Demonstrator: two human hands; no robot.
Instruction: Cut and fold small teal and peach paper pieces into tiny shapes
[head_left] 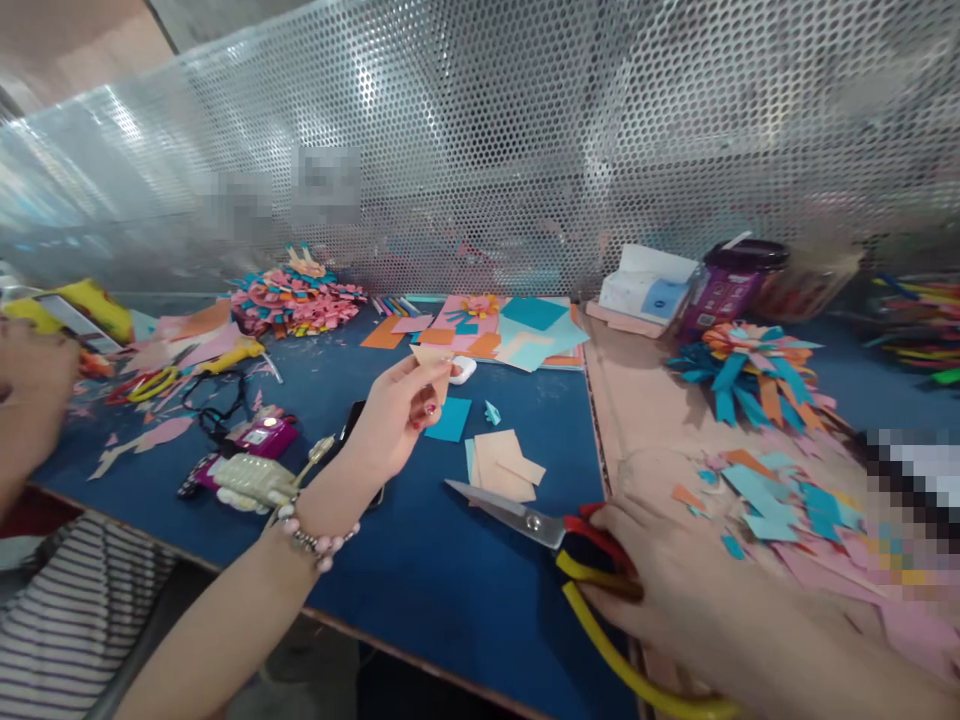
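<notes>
My left hand (401,405), with a beaded bracelet (319,545) at the wrist, pinches a small folded piece of peach paper (433,368) above the table. Scissors (525,520) with red and yellow handles are gripped in my right hand (660,570), their blades together and pointing left. Just beyond the blade tips lies a small stack of peach paper squares (501,462). A blue paper square (448,419) rests under and to the right of my left hand, beside a tiny light-blue folded piece (492,412).
A perforated metal screen (480,150) closes off the back. Paper flower clusters stand left (300,295) and right (757,370). A purple cup (731,285) and tissue pack (649,285) sit at back right; paper scraps (780,500) lie below. Another person's hand (34,400) is at far left.
</notes>
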